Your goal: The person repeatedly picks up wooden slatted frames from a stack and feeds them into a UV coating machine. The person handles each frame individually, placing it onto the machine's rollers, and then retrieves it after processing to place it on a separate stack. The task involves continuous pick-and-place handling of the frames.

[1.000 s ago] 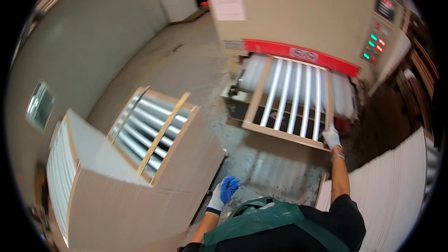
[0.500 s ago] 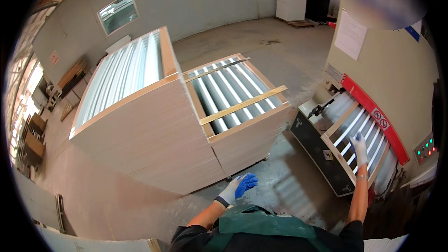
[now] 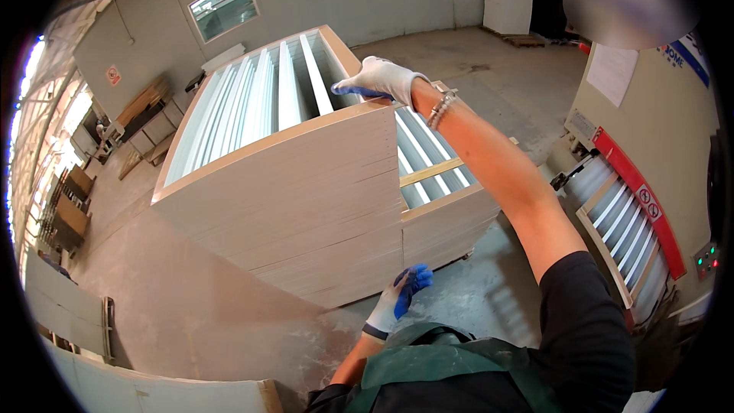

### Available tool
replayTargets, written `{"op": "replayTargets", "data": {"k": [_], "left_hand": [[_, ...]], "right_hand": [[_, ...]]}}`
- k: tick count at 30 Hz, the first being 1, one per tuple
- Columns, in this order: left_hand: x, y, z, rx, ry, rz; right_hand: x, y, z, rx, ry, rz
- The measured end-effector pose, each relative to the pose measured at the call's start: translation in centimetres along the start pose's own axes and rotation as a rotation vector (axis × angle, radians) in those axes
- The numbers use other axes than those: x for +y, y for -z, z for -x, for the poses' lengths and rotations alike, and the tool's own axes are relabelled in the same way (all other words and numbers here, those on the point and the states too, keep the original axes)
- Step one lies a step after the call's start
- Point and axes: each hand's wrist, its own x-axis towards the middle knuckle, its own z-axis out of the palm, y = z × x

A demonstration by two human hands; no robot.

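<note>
Reaching out from the head camera's view, the right hand (image 3: pixel 380 79) in a white glove with blue fingertips rests on the top corner of the taller stack of slatted panels (image 3: pixel 294 176), its fingers spread and lying flat along the edge of the uppermost panel rather than closed round it. A second ago that same hand was stretched over to the machine with the red bar (image 3: pixel 638 203) at the person's right, on a slatted frame coming out of it; half a second ago it was still at the machine, and now it has crossed to the stack, so the handling has moved from the machine to the piled panels. The left hand (image 3: pixel 399 296) hangs low in front of the green apron (image 3: pixel 451 371), fingers loosely curled and holding nothing, much where it was in both earlier pictures. Just beside the tall stack, touching its right side, stands the lower stack (image 3: pixel 443 199) with a bare wooden strip (image 3: pixel 433 172) across its top. Both stacks stand on the dusty concrete floor (image 3: pixel 206 298).
</note>
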Motion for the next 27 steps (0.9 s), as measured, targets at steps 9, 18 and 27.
{"op": "replayTargets", "data": {"k": [9, 18, 27], "left_hand": [[7.9, -4.8, 2.4, -0.029, -0.175, -0.2], [15.7, -14.1, 6.7, -0.134, -0.536, -0.342], [10.2, -20.6, 3.2, -0.266, -0.154, -0.322]], "right_hand": [[7.3, 2.9, 5.5, 0.138, 0.08, -0.726], [14.0, 6.5, 31.4, 0.447, -0.121, -0.785], [19.5, -2.7, 53.9, 1.086, -0.49, -0.775]]}}
